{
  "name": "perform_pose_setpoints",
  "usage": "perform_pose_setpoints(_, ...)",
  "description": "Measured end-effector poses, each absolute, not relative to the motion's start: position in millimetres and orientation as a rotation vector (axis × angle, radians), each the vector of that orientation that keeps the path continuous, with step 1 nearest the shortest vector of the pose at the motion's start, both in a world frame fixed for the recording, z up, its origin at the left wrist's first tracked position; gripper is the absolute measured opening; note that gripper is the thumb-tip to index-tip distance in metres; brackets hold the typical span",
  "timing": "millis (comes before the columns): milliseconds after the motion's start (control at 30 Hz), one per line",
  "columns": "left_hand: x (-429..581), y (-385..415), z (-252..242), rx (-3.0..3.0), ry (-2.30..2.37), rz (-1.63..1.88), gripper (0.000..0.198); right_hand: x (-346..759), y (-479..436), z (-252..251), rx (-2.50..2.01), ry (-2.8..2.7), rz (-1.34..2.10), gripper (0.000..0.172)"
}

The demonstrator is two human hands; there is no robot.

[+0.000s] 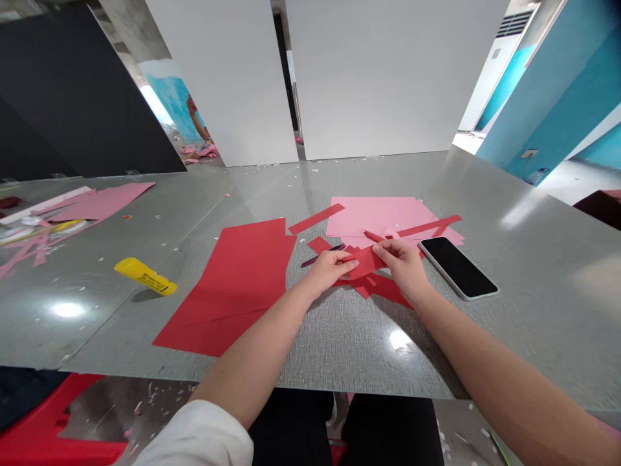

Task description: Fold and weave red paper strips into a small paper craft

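Observation:
A small piece of red paper (pixel 367 261) is stretched between my two hands, a little above the table. My left hand (pixel 328 268) pinches its left end, and my right hand (pixel 398 260) grips its upper right edge between thumb and fingers. Beneath them lie several red paper scraps (pixel 383 288) and strips, overlapping one another. A dark pen-like stick (pixel 309 261) rests just beyond my left fingers, partly covered. Large sheets of red paper (pixel 242 278) lie to the left of my hands. Pink paper sheets (pixel 373 210) spread out behind them.
A white-edged phone (pixel 458 266) lies right of my right hand. The yellow glue stick (pixel 145 276) is on the left of the grey table (pixel 194 200). Pink paper offcuts (pixel 101 202) pile up at far left. White panels (pixel 373 77) stand along the back edge. A red chair (pixel 58 427) is below left.

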State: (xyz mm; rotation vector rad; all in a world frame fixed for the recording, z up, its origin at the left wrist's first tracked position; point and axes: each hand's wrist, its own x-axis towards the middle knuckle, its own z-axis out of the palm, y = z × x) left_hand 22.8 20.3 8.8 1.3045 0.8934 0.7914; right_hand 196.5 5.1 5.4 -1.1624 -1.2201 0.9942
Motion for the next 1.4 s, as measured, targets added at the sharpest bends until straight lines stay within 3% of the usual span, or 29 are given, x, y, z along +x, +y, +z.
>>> perform_pose_setpoints(300,26,19,10,1.578,1.066,0.978,0.028,193,0,15,-1.223,-1.308,1.112,0.019)
perform_pose_setpoints(467,29,18,15,1.814,1.090,1.016,0.014,186,-2,12,-1.294,-1.573,1.032,0.019)
perform_pose_setpoints(1133,25,17,20,1.978,1.180,1.083,0.011,189,0,19,-1.219,-1.448,1.124,0.021)
perform_pose_setpoints(1300,-3,39,21,1.735,1.434,1.459,0.015,216,14,13,-1.353,-1.329,0.885,0.026)
perform_pose_setpoints(1400,-19,52,16,1.698,1.581,1.483,0.012,219,14,9,-1.529,-1.559,0.666,0.024)
